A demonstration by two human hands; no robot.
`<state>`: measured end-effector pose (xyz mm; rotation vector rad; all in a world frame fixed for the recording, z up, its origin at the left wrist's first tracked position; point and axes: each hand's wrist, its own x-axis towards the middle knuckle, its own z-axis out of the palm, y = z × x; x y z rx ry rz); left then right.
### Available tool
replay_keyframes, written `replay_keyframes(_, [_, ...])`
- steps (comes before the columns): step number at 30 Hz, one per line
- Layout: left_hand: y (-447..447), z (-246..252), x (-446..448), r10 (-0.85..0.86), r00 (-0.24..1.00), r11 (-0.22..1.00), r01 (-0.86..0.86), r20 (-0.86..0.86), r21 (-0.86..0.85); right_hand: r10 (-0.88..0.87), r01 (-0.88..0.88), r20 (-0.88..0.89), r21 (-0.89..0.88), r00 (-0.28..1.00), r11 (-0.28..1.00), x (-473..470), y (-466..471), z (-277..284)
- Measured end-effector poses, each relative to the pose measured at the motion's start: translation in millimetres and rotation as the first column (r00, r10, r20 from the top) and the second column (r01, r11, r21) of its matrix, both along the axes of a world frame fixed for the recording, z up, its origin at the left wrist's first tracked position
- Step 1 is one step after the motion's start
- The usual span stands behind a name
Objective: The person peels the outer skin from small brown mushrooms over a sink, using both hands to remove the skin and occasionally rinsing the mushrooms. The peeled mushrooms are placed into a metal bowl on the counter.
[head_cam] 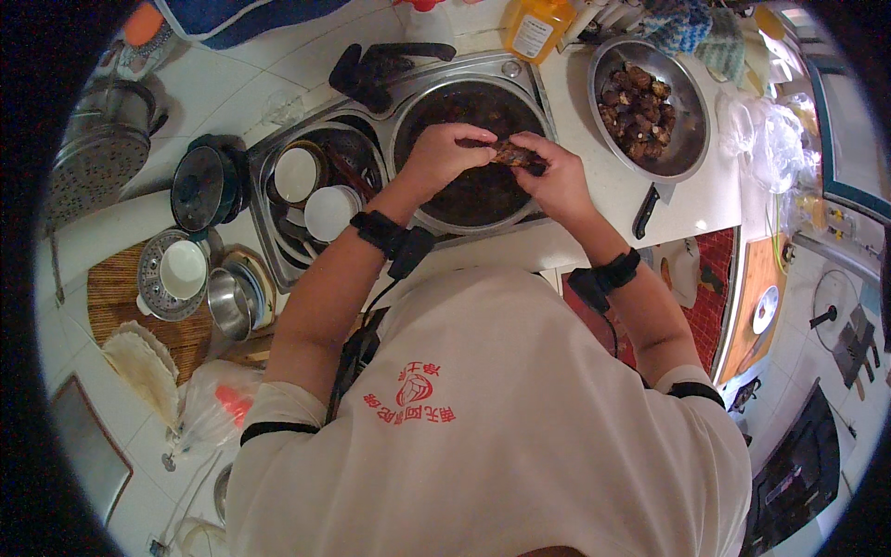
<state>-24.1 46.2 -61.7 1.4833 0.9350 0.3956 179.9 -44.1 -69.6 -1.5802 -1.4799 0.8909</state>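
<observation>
Over a large round steel basin (480,79) set in the sink, both hands grip one dark brown, knobbly root-like piece (514,157). My left hand (445,154) pinches its left end between thumb and fingers. At the other end, my right hand (555,170) has its fingers wrapped around it. Dark, murky water (473,198) fills the basin below, and what lies in it is hard to make out. To the right, a steel bowl (686,143) on the counter holds several similar brown pieces (637,111), some with pale spots.
A black-handled knife (647,212) lies beside the steel bowl, its blade partly hidden. White bowls (296,174) and other dishes fill the left sink basin. A black faucet (379,73) stands behind. An orange bottle (534,33) is at the back; dark pans (202,186) stand left.
</observation>
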Motion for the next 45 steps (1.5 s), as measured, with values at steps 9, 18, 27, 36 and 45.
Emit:
replay_keyframes(9, [-3.4,0.4,3.2,-0.018,0.999,0.992,0.023,-0.047,0.120,0.023,-0.024,-0.012,-0.066,1.000,0.998,0.5,0.0,7.0])
replay_keyframes(18, [4.5,0.4,3.4,0.055,0.997,0.954,-0.036,0.055,-0.298,0.067,-0.067,0.068,-0.001,0.995,0.998,0.2,0.9,13.4])
replay_keyframes(27, [-4.1,-4.0,11.7,0.123,0.987,0.948,-0.085,0.107,-0.306,0.070,-0.069,0.059,-0.006,0.996,0.998,-1.4,2.0,19.2])
replay_keyframes(36, [-18.7,-17.9,16.9,0.269,0.933,0.895,-0.151,0.238,-0.419,0.065,-0.066,0.091,0.007,0.994,0.998,0.7,2.2,20.0])
replay_keyframes(45, [-17.5,-8.8,5.9,0.227,0.938,0.905,-0.103,0.262,-0.413,0.013,-0.022,-0.069,-0.139,0.998,0.990,4.9,1.4,10.8])
